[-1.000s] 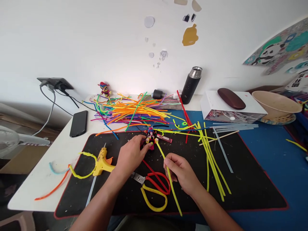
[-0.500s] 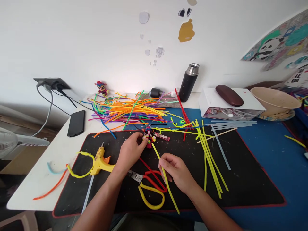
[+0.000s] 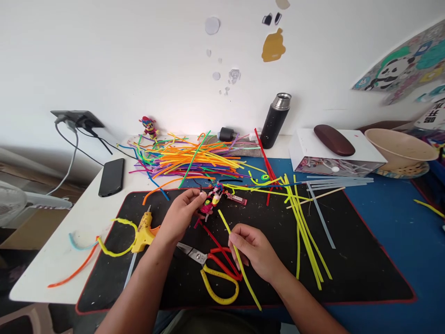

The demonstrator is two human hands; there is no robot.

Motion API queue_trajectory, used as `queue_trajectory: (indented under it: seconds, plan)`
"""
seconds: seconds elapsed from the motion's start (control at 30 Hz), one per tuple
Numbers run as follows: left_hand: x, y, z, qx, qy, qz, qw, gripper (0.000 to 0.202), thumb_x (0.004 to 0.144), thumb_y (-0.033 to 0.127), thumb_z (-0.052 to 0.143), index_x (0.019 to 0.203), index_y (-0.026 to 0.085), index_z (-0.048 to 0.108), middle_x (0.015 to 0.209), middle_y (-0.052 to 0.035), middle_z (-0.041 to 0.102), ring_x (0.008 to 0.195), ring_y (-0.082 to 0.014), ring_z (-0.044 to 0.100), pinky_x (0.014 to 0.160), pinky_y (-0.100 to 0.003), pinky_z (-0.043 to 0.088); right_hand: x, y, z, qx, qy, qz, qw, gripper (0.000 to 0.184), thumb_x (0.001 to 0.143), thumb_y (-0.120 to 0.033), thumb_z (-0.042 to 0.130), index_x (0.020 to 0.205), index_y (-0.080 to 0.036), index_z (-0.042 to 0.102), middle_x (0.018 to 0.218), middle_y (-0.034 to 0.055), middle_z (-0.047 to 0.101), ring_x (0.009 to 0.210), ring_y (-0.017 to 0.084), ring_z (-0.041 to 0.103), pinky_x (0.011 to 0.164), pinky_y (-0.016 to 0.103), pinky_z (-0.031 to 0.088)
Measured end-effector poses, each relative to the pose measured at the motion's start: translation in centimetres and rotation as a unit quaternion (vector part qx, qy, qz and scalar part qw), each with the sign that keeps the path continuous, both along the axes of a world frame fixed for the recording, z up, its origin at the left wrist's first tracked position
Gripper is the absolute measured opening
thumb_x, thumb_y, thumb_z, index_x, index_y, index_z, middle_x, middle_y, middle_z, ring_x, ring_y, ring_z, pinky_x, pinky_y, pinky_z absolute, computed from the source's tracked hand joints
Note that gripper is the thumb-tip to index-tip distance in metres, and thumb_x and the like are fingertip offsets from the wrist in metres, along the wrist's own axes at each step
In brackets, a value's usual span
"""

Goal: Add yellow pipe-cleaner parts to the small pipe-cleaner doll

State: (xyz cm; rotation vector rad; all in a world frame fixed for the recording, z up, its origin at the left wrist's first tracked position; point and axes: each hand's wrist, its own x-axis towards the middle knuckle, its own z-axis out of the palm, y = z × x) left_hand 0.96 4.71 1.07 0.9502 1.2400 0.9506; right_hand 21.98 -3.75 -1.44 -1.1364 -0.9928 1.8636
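Through the head view I have the doll [image 3: 207, 205] near the middle of the mat [image 3: 274, 283], at the fingertips of the left hand [image 3: 182, 213], which pinches it from its left with a narrow grip. The doll is tipped over rather than upright, its long axis running up to the right, head end farthest from me. The right hand [image 3: 253, 250] holds a yellow-green stem [image 3: 225, 223] between thumb and fingers, about halfway along. What I judge matters most is how those two lie to each other: the stem slants from lower right to upper left, its far tip pointing at the doll and coming to rest in view just below and right of it, apart, not touching. I can't tell from this one angle how the two compare in height. The doll lies ahead and to the left of the right hand, so the left is plainly nearer. Below that gap the scissors [image 3: 219, 301] sit between the forearms, and the glue gun [image 3: 142, 236] lies just outside the left one.
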Motion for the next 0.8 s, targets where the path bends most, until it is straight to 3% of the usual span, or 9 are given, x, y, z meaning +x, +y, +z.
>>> queue_trajectory:
  seconds: [0.17,0.33,0.53,0.7,0.8]
  plan:
    - [0.1,0.1,0.7,-0.041,-0.136,0.068,0.988,0.039,0.071,0.04,0.094,0.089,0.015,0.071,0.087,-0.0062,0.078,0.062,-0.0144,0.071,0.048,-0.018,0.049,0.0,-0.1,-0.1,-0.003,0.003,0.013,1.0,0.056,0.085,-0.073,0.075,0.077,-0.019,0.062,0.055,-0.0048,0.058,0.041,0.009,0.044,0.042,0.022,0.029]
    - [-0.2,0.2,0.9,-0.075,-0.219,0.104,0.967,0.033,0.074,0.031,0.092,0.095,0.012,0.076,0.097,-0.0111,0.08,0.06,-0.0109,0.069,0.042,-0.014,0.047,0.0,-0.2,0.0,-0.011,0.011,0.015,1.0,0.057,0.085,-0.074,0.075,0.077,-0.02,0.061,0.054,-0.0046,0.058,0.041,0.01,0.049,0.041,0.022,0.03]
    - [-0.4,0.4,1.4,-0.072,-0.255,0.118,0.957,0.035,0.067,0.024,0.096,0.093,0.015,0.073,0.089,-0.0053,0.078,0.058,-0.0099,0.067,0.04,-0.012,0.046,0.1,-0.2,0.1,-0.005,0.007,0.005,1.0,0.057,0.085,-0.074,0.075,0.077,-0.019,0.061,0.058,-0.0034,0.06,0.041,0.008,0.046,0.041,0.021,0.031]
    - [0.1,0.3,1.7,-0.043,-0.247,0.126,0.96,0.039,0.062,0.024,0.1,0.089,0.015,0.074,0.085,-0.0026,0.076,0.06,-0.0086,0.064,0.056,-0.018,0.056,0.0,-0.3,0.1,-0.001,0.012,-0.019,1.0,0.053,0.089,-0.068,0.075,0.078,-0.018,0.061,0.059,-0.0029,0.062,0.041,0.009,0.053,0.041,0.02,0.031]
    - [0.4,0.0,1.6,-0.035,-0.238,0.137,0.961,0.038,0.062,0.023,0.1,0.088,0.015,0.075,0.079,-0.0001,0.073,0.06,-0.0076,0.06,0.059,-0.018,0.054,0.1,-0.1,0.1,-0.002,0.019,-0.074,0.997,0.049,0.09,-0.064,0.075,0.08,-0.018,0.062,0.058,-0.0037,0.061,0.041,0.01,0.056,0.041,0.019,0.029]
